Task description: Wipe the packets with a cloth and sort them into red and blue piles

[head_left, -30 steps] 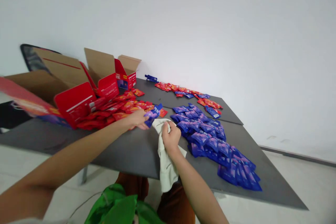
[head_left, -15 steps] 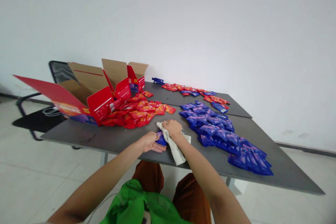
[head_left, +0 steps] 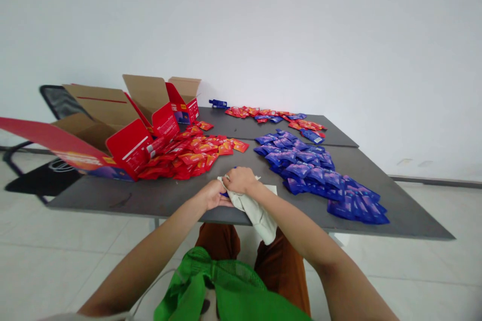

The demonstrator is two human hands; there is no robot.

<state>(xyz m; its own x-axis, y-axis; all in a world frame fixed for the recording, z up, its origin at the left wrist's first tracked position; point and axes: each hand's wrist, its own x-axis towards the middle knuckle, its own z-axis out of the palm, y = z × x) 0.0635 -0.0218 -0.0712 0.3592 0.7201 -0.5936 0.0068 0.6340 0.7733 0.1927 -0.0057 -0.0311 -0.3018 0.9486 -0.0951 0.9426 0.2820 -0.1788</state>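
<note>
My left hand [head_left: 215, 195] is closed on a blue packet [head_left: 225, 193], of which only small bits of blue show. Over it, my right hand [head_left: 240, 180] grips a cream cloth [head_left: 256, 210], pressed against the packet. The cloth's loose end hangs past the table's front edge. To the right lies a long pile of blue packets [head_left: 301, 163], fanned out along the table. On the left, a heap of red and orange packets [head_left: 188, 155] spreads from the open boxes.
Open red cartons [head_left: 130, 148] with raised flaps line the left side of the grey table [head_left: 158, 200]. Mixed red and blue packets [head_left: 263, 114] lie in a row at the back, with a dark blue item [head_left: 218, 104] near the wall. A black chair [head_left: 41, 178] stands at left.
My right hand has brought the cloth across the blue packet, now mostly covered. The cloth's loose end has dropped over the table edge. The whole view has shifted slightly.
</note>
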